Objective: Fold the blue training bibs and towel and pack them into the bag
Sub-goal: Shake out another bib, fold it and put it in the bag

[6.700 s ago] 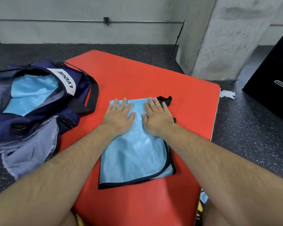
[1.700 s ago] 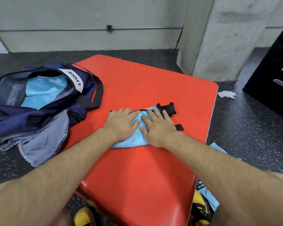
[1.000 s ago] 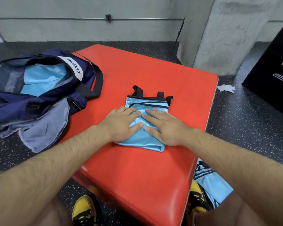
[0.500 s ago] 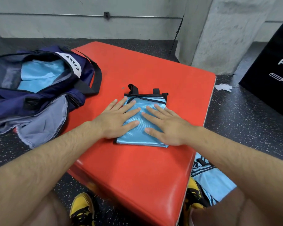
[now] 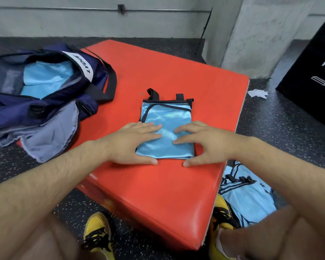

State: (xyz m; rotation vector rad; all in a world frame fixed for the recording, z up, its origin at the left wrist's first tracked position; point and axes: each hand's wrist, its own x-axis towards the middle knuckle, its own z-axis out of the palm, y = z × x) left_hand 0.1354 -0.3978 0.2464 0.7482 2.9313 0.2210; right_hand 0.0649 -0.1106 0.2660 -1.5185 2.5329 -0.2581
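A light blue training bib with black trim lies folded into a small rectangle on the red mat. My left hand rests flat on its near left edge, fingers straight, thumb on the mat. My right hand touches its near right edge with spread fingers, thumb on the mat. The navy bag lies open at the left, with light blue fabric inside. More blue bibs lie on the floor at the mat's right side.
A concrete pillar stands behind the mat. A black box sits at the far right. A scrap of white paper lies on the dark floor. My yellow shoes show below the mat's near edge.
The long bib was folded down into a small rectangle. In the last half second both hands slid toward its near corners, and my right fingers lifted a little.
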